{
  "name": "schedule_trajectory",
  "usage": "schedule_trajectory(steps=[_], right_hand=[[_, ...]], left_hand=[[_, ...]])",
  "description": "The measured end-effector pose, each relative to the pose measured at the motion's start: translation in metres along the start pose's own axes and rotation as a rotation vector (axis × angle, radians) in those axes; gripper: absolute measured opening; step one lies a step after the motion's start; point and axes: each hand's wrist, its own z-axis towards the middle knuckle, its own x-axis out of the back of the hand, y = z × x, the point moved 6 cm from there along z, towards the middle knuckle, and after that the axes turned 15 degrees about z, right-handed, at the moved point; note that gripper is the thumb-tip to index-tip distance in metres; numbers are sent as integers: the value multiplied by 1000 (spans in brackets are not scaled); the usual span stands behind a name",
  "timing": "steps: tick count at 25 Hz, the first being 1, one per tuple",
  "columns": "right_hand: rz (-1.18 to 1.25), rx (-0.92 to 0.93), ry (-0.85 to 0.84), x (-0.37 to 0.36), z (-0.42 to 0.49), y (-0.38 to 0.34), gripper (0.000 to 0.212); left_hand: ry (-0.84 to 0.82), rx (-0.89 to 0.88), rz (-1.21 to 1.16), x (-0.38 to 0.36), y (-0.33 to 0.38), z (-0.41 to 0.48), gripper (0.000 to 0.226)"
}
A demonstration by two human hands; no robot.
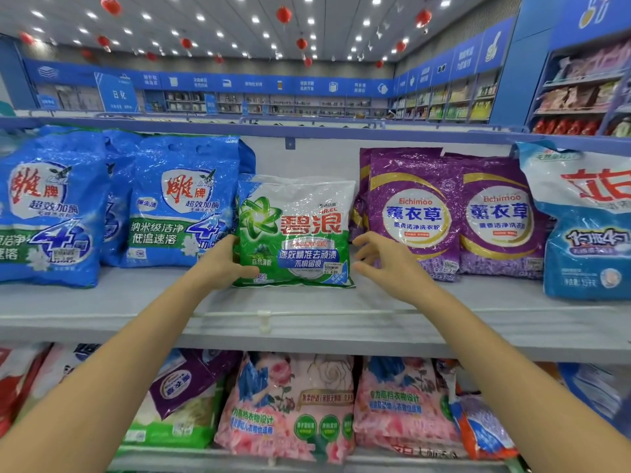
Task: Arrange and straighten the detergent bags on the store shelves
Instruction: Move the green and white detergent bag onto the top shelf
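A green and white detergent bag (297,230) stands upright at the middle of the top shelf (307,322). My left hand (223,264) grips its lower left edge, thumb across the front. My right hand (382,259) hovers just off the bag's right edge, fingers spread and loosely curled, holding nothing. Blue detergent bags (177,203) stand to the left. Purple lavender bags (413,213) stand to the right, one partly behind my right hand.
A large blue and white bag (587,227) leans at the far right of the shelf. On the lower shelf lie pink floral bags (293,404), a tilted purple bag (184,384) and other bags. Store aisles and wall shelving fill the background.
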Motion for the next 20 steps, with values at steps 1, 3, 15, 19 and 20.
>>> schedule_trajectory(steps=[1, 3, 15, 19, 20], right_hand=[[-26, 40, 20, 2, -6, -6, 32], [-45, 121, 78, 2, -20, -18, 27], [-307, 372, 224, -47, -90, -10, 41], [-502, 373, 401, -58, -87, -5, 34], [-533, 373, 438, -60, -87, -4, 31]], left_hand=[[25, -2, 37, 4, 2, -6, 65], [133, -48, 114, 13, 10, -22, 59], [681, -197, 359, -43, -87, -183, 10], [427, -13, 538, -69, -137, -163, 29], [415, -17, 590, -71, -141, -156, 31]])
